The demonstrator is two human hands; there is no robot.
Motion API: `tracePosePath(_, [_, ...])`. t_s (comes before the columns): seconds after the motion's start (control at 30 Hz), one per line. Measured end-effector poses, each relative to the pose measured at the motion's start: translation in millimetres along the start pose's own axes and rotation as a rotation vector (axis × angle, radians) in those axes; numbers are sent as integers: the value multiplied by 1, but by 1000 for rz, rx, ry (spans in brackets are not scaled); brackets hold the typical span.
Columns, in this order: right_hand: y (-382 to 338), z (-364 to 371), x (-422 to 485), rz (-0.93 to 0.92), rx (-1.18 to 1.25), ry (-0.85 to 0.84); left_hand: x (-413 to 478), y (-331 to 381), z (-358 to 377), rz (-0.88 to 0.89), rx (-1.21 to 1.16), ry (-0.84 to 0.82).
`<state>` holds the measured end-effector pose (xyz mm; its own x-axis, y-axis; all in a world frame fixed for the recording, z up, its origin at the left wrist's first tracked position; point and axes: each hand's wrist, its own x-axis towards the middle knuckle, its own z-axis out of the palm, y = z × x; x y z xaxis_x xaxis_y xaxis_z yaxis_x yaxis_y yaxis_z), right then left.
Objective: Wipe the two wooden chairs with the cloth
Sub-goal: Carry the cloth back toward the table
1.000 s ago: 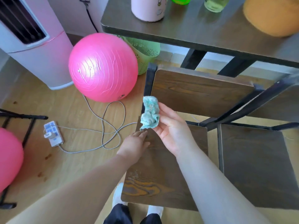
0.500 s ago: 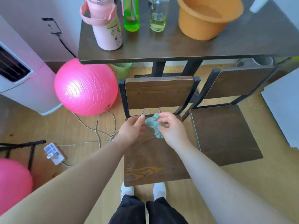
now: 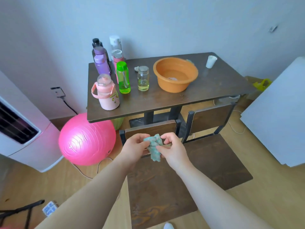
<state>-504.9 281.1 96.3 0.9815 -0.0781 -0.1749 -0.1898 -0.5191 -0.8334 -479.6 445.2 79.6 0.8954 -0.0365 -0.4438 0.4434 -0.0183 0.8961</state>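
Observation:
Two dark wooden chairs with black metal frames stand side by side in front of me. The left chair is right below my arms; the right chair is beside it. A crumpled teal cloth hangs above the back of the left chair's seat. My left hand pinches its left side and my right hand pinches its right side. Part of the left chair's backrest is hidden behind my hands.
Behind the chairs a dark table carries several bottles, a glass jar and an orange basin. A pink exercise ball and cables lie on the floor at left, beside a white-pink appliance. A white panel stands at right.
The view has tilted up, so the table top and wall show. My left hand has come up from the seat and taken hold of the cloth together with my right hand.

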Motion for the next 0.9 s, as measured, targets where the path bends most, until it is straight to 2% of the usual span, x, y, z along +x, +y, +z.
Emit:
tracePosePath(0.23, [-47, -12, -1, 201, 235, -89, -23, 57, -26, 58, -295, -28])
tracePosePath(0.33, [-60, -12, -3, 323, 509, -212, -31, 75, -39, 74, -404, -68])
tracePosePath(0.43, [-65, -11, -3, 302, 706, -267, -34, 84, -48, 85, -462, -99])
tracePosePath(0.53, [-74, -11, -1, 288, 822, -200, -32, 88, -52, 86, -471, -110])
tracePosePath(0.7, [-87, -20, 8, 275, 902, -136, -20, 87, -52, 67, -482, -111])
tracePosePath(0.8, [-91, -25, 16, 287, 982, -222, -10, 86, -46, 56, -487, -129])
tracePosePath(0.9, [-88, -25, 31, 314, 902, -320, 4, 86, -38, 51, -447, -111])
